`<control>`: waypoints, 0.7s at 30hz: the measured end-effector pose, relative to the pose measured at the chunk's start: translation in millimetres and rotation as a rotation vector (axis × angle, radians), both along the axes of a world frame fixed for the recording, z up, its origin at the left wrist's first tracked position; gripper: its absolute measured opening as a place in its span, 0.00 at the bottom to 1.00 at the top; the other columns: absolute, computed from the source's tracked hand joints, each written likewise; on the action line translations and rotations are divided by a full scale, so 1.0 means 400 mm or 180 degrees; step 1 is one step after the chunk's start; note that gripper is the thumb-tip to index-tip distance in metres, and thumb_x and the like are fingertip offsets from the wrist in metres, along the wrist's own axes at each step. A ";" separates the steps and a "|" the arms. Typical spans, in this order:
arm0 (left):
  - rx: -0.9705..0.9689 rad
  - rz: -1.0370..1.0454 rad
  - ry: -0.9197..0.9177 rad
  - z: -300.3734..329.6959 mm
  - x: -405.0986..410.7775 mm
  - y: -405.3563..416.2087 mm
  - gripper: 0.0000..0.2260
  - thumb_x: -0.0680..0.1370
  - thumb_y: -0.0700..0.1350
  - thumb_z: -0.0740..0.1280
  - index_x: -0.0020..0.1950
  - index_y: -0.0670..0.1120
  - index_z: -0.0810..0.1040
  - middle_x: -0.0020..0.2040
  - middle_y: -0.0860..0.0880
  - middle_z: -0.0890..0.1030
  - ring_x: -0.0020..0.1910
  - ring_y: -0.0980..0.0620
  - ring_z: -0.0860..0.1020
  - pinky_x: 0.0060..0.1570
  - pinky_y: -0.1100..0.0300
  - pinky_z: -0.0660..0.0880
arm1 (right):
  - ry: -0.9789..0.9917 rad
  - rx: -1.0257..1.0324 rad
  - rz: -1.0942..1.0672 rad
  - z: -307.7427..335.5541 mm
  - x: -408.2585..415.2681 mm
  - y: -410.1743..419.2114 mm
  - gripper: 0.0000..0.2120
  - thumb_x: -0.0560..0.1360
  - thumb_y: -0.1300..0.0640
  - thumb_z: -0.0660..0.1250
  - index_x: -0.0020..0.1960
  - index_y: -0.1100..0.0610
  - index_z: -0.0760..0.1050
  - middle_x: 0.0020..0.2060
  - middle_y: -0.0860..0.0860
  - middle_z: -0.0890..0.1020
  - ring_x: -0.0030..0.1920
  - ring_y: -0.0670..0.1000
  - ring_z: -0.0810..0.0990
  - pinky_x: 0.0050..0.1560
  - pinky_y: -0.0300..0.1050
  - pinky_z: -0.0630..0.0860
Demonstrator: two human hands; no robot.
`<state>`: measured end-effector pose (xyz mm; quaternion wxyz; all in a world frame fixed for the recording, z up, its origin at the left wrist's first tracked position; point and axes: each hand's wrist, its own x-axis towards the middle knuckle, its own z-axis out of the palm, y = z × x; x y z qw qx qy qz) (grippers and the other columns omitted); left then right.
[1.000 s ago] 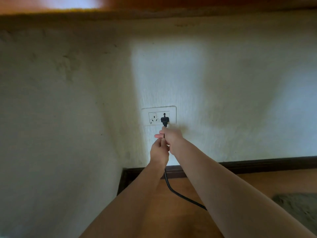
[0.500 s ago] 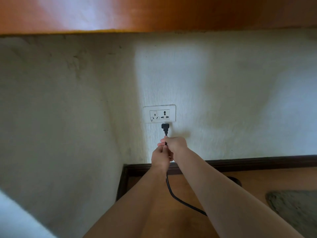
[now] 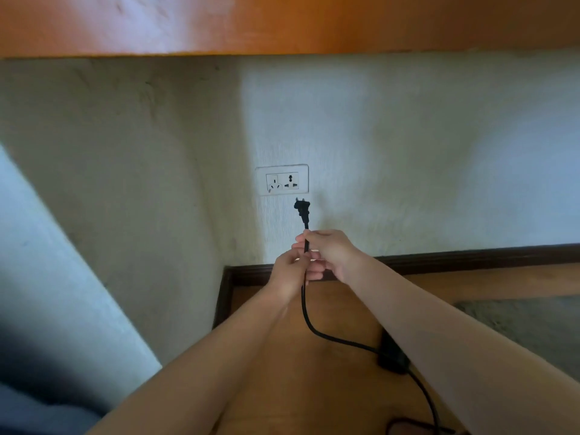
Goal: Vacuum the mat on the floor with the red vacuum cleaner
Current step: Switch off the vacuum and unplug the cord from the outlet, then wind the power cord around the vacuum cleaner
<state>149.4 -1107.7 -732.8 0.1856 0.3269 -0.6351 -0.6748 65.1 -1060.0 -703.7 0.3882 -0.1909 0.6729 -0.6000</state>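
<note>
1. Head view: plug (image 3: pixel 302 208) hangs free just below the wall socket (image 3: pixel 281 179), not inserted.
2. Left hand (image 3: pixel 287 271) and right hand (image 3: pixel 329 251) fingers both pinch the black cord (image 3: pixel 306 315).
3. Mat (image 3: pixel 533 324) lies on the floor at right; vacuum cleaner not seen.
4. Judgement: either vacuuming is finished or power is not yet connected; cannot tell which.

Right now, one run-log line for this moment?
plug: out, below socket | left hand: grips cord | right hand: pinches cord
</note>
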 end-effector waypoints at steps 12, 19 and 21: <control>-0.0724 -0.0788 -0.0360 -0.055 0.085 0.146 0.10 0.75 0.36 0.67 0.57 0.38 0.77 0.48 0.45 0.80 0.46 0.54 0.79 0.47 0.71 0.75 | 0.0587 0.0152 0.0097 0.056 -0.013 0.259 0.12 0.82 0.53 0.57 0.45 0.53 0.76 0.43 0.49 0.83 0.47 0.50 0.82 0.51 0.42 0.74; -0.1414 -0.1181 -0.0770 -0.207 0.087 0.232 0.08 0.76 0.32 0.64 0.53 0.39 0.77 0.50 0.49 0.78 0.52 0.54 0.75 0.55 0.65 0.73 | 0.0435 0.0230 -0.0107 0.006 -0.020 0.398 0.11 0.82 0.56 0.55 0.50 0.57 0.75 0.46 0.52 0.83 0.46 0.49 0.82 0.53 0.42 0.75; -0.1415 -0.1072 -0.0778 -0.234 0.075 0.244 0.09 0.76 0.33 0.64 0.53 0.44 0.77 0.53 0.49 0.78 0.55 0.53 0.76 0.60 0.60 0.72 | 0.0478 0.0245 -0.0204 -0.014 -0.018 0.422 0.10 0.82 0.57 0.56 0.52 0.58 0.75 0.45 0.52 0.83 0.45 0.48 0.82 0.53 0.41 0.75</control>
